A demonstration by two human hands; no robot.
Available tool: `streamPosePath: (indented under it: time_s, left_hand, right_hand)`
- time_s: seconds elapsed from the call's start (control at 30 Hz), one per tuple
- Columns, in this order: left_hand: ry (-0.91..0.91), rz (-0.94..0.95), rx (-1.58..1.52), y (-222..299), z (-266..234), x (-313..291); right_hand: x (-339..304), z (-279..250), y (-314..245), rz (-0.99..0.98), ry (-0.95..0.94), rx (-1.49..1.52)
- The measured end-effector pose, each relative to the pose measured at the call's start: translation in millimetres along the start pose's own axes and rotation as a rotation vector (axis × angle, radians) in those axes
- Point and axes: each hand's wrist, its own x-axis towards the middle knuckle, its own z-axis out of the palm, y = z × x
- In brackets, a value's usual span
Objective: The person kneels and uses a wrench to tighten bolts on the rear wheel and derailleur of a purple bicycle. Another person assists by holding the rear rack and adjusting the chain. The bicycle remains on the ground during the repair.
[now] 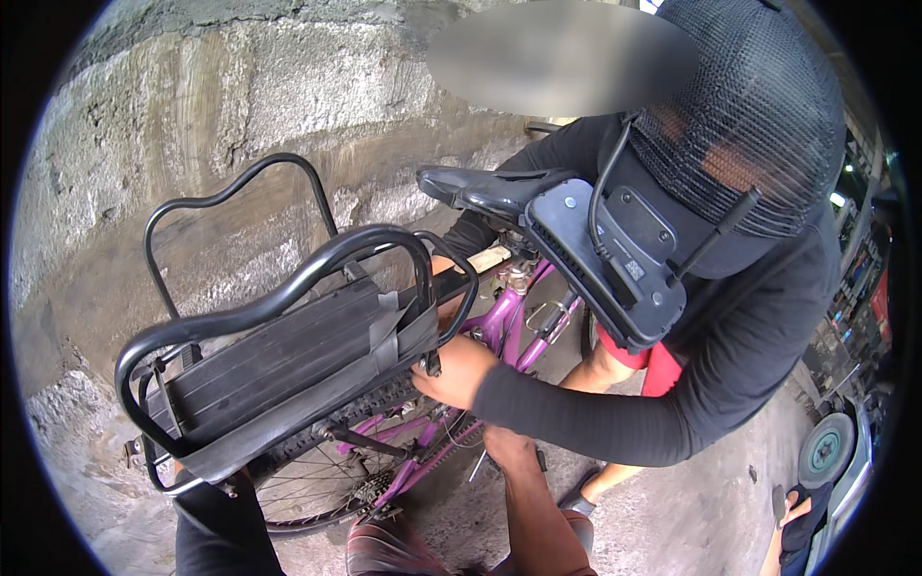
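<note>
A purple bicycle (499,322) stands before me with a black rear rack (298,341) of bent tubes over its back wheel (288,490). Grey-black straps (384,350) wrap the rack's slatted deck. My left hand (180,470), below a dark sleeve, is mostly hidden behind the rack's near left corner. Low beside the frame and chain, my right hand (509,446) is curled closed; what it grips is hidden. A thin metal rod (477,466) shows next to it. Another person's fist (451,372) is at the rack's front end, their other hand (442,269) partly hidden behind the tubes.
The other person, in a black long sleeve (615,422) and mesh cap (749,106), leans in from the right. A black saddle (490,187) and bolted black plastic piece (615,259) stand between us. A rough concrete wall (240,106) runs behind; a vehicle wheel (828,449) is far right.
</note>
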Motion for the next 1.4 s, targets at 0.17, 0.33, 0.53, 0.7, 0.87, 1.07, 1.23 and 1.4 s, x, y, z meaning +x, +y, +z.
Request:
streamPosePath:
  time_s: [0.17,0.33,0.53,0.7,0.87,1.07,1.23,1.4]
  left_hand:
    - [0.015,-0.044,-0.010,-4.5,3.3,-10.7]
    - [0.026,-0.078,-0.002,-10.0,4.5,-19.9]
    - [-0.008,-0.077,0.023,-7.4,-2.1,-15.9]
    - [-0.082,-0.033,0.037,-5.2,-0.6,8.5]
    - [-0.108,-0.032,0.044,-5.0,-8.1,9.2]
    - [-0.121,-0.019,0.046,-6.9,-10.8,12.6]
    - [-0.133,-0.009,0.047,-7.8,-14.3,15.2]
    - [-0.141,-0.002,0.043,-11.8,-13.0,19.1]
  right_hand:
    - [12.4,-25.8,0.4,-0.139,0.268,0.214]
    - [36.4,-79.7,-35.6,0.457,0.199,1.142]
    - [31.4,-59.5,-24.9,0.478,0.175,1.350]
    - [25.3,-48.2,-9.2,0.457,0.156,1.355]
    - [32.4,-61.4,-19.6,0.375,0.223,1.335]
    - [33.6,-78.5,-27.4,0.467,0.111,1.366]
    - [33.6,-76.9,-28.5,0.451,0.172,1.410]
    - [32.4,-77.5,-27.9,0.472,0.135,1.359]
